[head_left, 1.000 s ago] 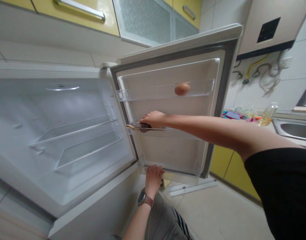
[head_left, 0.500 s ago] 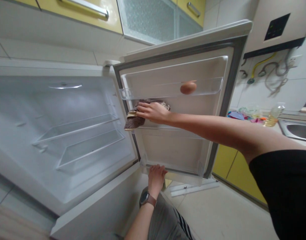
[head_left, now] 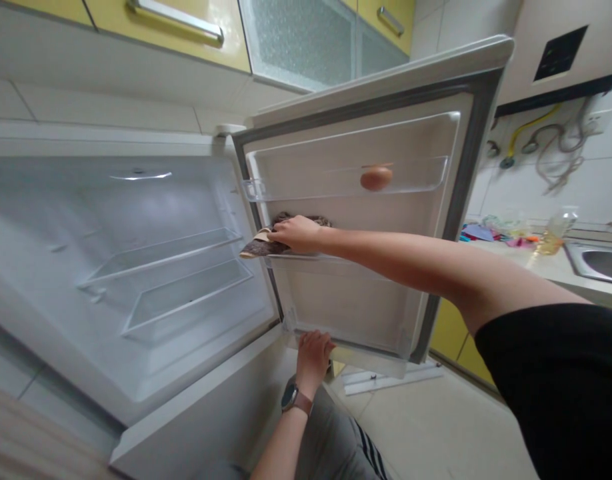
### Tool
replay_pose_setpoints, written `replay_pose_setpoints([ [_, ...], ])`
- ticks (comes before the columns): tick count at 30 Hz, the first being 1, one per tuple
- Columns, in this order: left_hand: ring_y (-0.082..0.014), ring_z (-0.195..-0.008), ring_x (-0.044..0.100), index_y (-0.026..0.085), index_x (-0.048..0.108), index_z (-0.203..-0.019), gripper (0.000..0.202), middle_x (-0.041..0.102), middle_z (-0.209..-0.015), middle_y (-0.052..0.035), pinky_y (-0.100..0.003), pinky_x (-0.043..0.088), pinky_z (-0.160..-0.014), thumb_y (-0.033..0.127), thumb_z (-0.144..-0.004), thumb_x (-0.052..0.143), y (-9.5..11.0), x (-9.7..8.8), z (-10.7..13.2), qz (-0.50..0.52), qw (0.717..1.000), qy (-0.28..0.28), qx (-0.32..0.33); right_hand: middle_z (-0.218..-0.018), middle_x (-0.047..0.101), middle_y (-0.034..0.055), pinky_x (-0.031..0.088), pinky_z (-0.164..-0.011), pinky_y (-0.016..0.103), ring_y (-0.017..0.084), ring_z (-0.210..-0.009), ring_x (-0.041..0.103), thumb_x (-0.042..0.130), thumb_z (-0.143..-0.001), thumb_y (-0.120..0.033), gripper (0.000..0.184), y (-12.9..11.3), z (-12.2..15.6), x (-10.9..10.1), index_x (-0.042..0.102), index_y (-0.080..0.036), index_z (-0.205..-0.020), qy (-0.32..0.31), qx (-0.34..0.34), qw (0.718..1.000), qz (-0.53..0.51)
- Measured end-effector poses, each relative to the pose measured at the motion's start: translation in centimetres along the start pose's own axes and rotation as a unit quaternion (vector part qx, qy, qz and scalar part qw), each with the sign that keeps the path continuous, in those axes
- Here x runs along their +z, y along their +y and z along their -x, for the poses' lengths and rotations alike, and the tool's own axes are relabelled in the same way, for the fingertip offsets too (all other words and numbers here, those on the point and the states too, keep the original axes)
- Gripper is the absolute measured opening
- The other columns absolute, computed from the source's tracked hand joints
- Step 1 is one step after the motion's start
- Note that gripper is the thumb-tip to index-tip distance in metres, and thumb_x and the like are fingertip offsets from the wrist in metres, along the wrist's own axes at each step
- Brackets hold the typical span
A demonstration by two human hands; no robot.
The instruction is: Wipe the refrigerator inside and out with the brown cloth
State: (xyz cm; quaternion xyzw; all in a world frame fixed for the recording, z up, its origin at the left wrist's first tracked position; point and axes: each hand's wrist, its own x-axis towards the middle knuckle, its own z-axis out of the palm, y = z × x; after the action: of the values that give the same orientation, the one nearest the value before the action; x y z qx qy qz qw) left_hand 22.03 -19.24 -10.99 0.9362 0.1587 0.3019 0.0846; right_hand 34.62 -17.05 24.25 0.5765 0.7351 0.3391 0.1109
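A brown patterned cloth is bunched under my right hand, which presses it at the middle shelf of the open fridge door. Its fingers are closed on the cloth, and one corner sticks out past the door's hinge side. Lower down, my left hand, with a watch on the wrist, grips the bottom edge of the door; the fingertips curl over that edge. A brown egg sits in the clear upper door shelf, above my right arm.
To the left stands the open fridge compartment with two glass shelves. Yellow cabinets hang above. At right are a water heater, a bottle of yellow liquid and a metal sink. White strips lie on the floor.
My right hand has slid slightly down and toward the hinge side with the cloth, nearer the middle shelf. My left hand keeps its place on the door's bottom edge. The view has shifted slightly.
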Motion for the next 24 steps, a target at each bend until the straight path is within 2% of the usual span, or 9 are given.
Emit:
replay_pose_setpoints([
  [5, -0.0224, -0.1, 0.062, 0.023, 0.066, -0.095, 0.011, 0.068, -0.097, -0.0019, -0.04, 0.038, -0.101, 0.025, -0.105, 0.062, 0.0, -0.1, -0.2, -0.002, 1.0, -0.011, -0.006, -0.131, 0.071, 0.0128, 0.049, -0.078, 0.033, 0.026, -0.112, 0.071, 0.053, -0.101, -0.02, 0.04, -0.5, 0.1, -1.1, 0.058, -0.023, -0.14, -0.031, 0.011, 0.999, 0.012],
  [11, -0.0227, -0.101, 0.063, 0.023, 0.067, -0.095, 0.008, 0.069, -0.097, -0.002, -0.04, 0.039, -0.101, 0.023, -0.103, 0.065, -0.2, 0.0, -0.1, 0.003, 1.0, -0.015, -0.011, -0.138, 0.066, 0.0168, 0.048, -0.081, 0.035, 0.027, -0.121, 0.063, 0.034, -0.107, -0.015, 0.043, -0.8, -0.5, -2.4, 0.053, -0.018, -0.145, 0.052, 0.049, 0.994, 0.085],
  [14, -0.022, -0.102, 0.063, 0.023, 0.067, -0.096, 0.007, 0.069, -0.098, -0.0018, -0.04, 0.039, -0.102, 0.023, -0.103, 0.066, -0.3, 0.1, 0.0, 0.001, 1.0, -0.002, -0.004, -0.139, 0.065, 0.0179, 0.047, -0.079, 0.035, 0.029, -0.124, 0.059, 0.032, -0.108, -0.015, 0.042, -0.7, -0.7, -2.1, 0.053, -0.017, -0.145, 0.064, 0.052, 0.993, 0.086],
  [19, -0.0223, -0.102, 0.062, 0.024, 0.066, -0.096, 0.007, 0.068, -0.096, -0.0017, -0.04, 0.038, -0.103, 0.024, -0.102, 0.066, -0.5, 0.3, 0.2, 0.005, 1.0, -0.001, -0.005, -0.129, 0.068, 0.017, 0.046, -0.077, 0.034, 0.026, -0.114, 0.061, 0.036, -0.107, -0.017, 0.039, -0.4, -0.9, -1.1, 0.055, -0.016, -0.141, 0.069, 0.047, 0.994, 0.066],
  [24, -0.0218, -0.102, 0.063, 0.023, 0.067, -0.096, 0.008, 0.069, -0.096, -0.0023, -0.039, 0.039, -0.102, 0.022, -0.104, 0.063, -0.8, 0.7, 0.4, 0.022, 1.0, 0.016, 0.002, -0.129, 0.067, 0.0165, 0.048, -0.08, 0.034, 0.026, -0.114, 0.059, 0.038, -0.106, -0.016, 0.036, 0.0, -0.8, 0.0, 0.058, -0.017, -0.135, 0.096, 0.019, 0.993, 0.064],
])
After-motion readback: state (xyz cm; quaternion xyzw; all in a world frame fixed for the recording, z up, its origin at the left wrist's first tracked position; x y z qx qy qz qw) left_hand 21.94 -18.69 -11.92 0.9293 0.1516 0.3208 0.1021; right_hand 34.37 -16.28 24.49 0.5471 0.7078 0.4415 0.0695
